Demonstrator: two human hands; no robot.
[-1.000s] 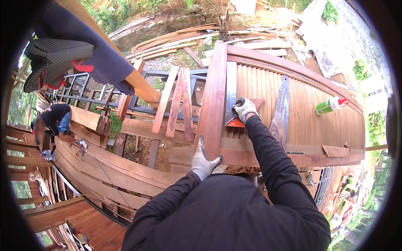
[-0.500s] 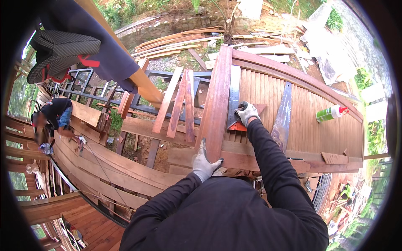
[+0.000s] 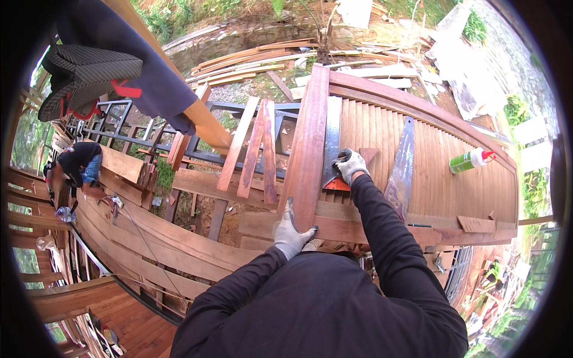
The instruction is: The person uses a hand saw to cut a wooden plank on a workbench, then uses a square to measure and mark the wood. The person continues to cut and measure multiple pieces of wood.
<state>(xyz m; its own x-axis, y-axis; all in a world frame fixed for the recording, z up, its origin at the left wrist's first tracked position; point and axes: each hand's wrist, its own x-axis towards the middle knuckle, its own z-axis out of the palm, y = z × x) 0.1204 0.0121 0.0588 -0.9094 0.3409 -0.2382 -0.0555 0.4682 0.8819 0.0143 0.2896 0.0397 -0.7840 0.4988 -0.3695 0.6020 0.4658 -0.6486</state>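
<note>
My left hand (image 3: 291, 234), in a pale glove with dark fingertips, presses against the near end of a reddish-brown wooden board (image 3: 307, 140); its thumb and index finger are spread. My right hand (image 3: 350, 165), gloved too, is closed, its fingers curled together at a long flat metal blade (image 3: 332, 134) with an orange part (image 3: 337, 184) at its near end. Whatever is between those fingers is hidden. Both board and blade lie on a slatted wooden panel (image 3: 447, 179) with a frame. A handsaw (image 3: 401, 164) rests to the right, its handle end out of sight past my right arm.
A white and green glue bottle (image 3: 467, 161) lies on the panel at right, near a wood offcut (image 3: 476, 224) and a dark pencil (image 3: 420, 225). Loose strips (image 3: 253, 149) stick out at left. A thick post (image 3: 209, 128) rises at upper left. A co-worker (image 3: 83, 167) bends over planks farther left.
My right hand has shifted very slightly beside the blade, still closed. My left hand stays on the board's near end. The whole view has moved a little.
</note>
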